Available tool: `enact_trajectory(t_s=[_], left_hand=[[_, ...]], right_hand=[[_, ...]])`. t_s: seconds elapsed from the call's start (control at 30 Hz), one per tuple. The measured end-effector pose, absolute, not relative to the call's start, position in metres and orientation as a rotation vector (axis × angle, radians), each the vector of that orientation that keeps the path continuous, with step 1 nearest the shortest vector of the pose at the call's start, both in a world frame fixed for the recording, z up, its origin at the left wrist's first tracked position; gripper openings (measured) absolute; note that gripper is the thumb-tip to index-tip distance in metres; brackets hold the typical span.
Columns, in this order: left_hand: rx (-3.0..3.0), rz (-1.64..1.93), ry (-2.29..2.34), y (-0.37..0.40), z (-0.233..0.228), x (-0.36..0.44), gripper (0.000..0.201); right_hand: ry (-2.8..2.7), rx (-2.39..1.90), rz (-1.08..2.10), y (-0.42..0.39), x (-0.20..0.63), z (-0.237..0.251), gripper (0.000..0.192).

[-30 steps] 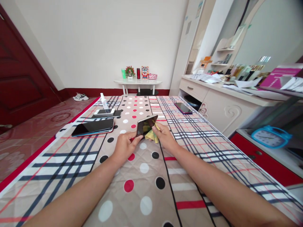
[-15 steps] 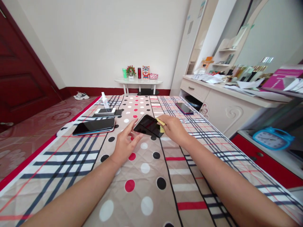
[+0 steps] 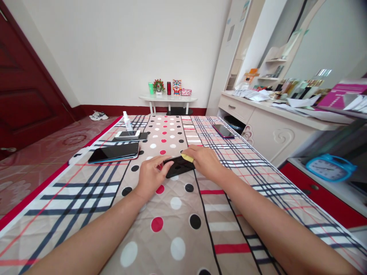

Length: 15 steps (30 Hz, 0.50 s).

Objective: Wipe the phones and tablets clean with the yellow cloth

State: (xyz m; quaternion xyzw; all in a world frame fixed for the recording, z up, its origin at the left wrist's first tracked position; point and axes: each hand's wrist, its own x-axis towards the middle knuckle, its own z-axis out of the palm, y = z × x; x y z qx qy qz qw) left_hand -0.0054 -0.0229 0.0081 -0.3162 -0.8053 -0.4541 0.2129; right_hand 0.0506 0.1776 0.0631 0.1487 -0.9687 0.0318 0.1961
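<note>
Left hand: the left hand [image 3: 150, 175] rests on the quilted cover [image 3: 174, 214], fingers curled, its fingertips [image 3: 164, 167] touching the near left edge of the black phone [image 3: 179, 168] and pinning it.
Right hand: the right hand [image 3: 205, 162] lies palm down over the right end of the black phone, closed around a yellow cloth [image 3: 187, 157] that shows only as a small fold at the fingertips, pressed on the phone's far edge.
Black phone: it lies nearly flat on the cover, between the two hands, in the spotted centre strip, dark face up.
Yellow cloth: mostly hidden under the right hand; the part in view touches the phone.
Surface: whether the cover lies on a bed or a worktop I cannot tell; it has plaid bands at both sides and dots down the middle.
Left side: a large dark tablet [image 3: 114, 153] lies flat, well apart from the hands; beyond it a white phone [image 3: 127, 134] sits on a dark phone [image 3: 137, 138], with a small spray bottle [image 3: 127, 121] standing just behind.
Right side: another phone [image 3: 223, 131] with a reddish rim lies far up the plaid band.
Background: a white side table [image 3: 168, 100] by the wall carries small ornaments; a blue clock [image 3: 329, 167] stands at the right.
</note>
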Motion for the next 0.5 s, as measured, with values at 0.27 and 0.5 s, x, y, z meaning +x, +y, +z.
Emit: enact_trajectory(t_s=[0.27, 0.5], left_hand=[[-0.542, -1.510, -2.387, -0.024, 0.002, -0.014, 0.030], [-0.450, -1.607, -2.378, -0.029, 0.001, -0.020, 0.031]], right_hand=[[-2.690, 0.068, 0.492, 0.218, 0.035, 0.036, 0.040], [-2.696, -0.148, 1.237, 0.223, 0.019, 0.011, 0.021]])
